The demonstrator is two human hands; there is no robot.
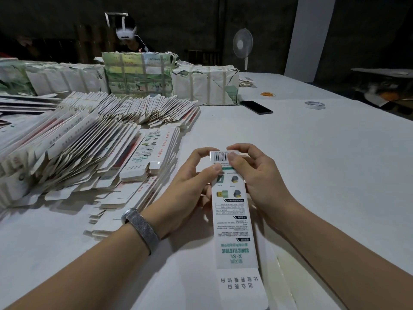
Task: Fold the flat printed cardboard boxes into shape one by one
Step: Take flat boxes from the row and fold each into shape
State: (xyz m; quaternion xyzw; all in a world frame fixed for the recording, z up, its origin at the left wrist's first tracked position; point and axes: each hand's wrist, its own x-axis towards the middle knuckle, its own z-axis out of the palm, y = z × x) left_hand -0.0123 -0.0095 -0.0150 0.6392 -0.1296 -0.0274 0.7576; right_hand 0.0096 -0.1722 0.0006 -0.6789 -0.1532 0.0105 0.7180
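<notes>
Both hands, left (pixel 190 184) and right (pixel 254 175), grip box (pixel 232 211); flat stack (pixel 85 139) left, phone (pixel 256 107) beyond.

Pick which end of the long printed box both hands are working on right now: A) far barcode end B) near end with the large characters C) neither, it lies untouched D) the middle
A: the left hand and right hand pinch the box at its far barcode end.

Dim room, white table (pixel 312 164), fan (pixel 242 44) by seemingly dark wall (pixel 257 16).
</notes>
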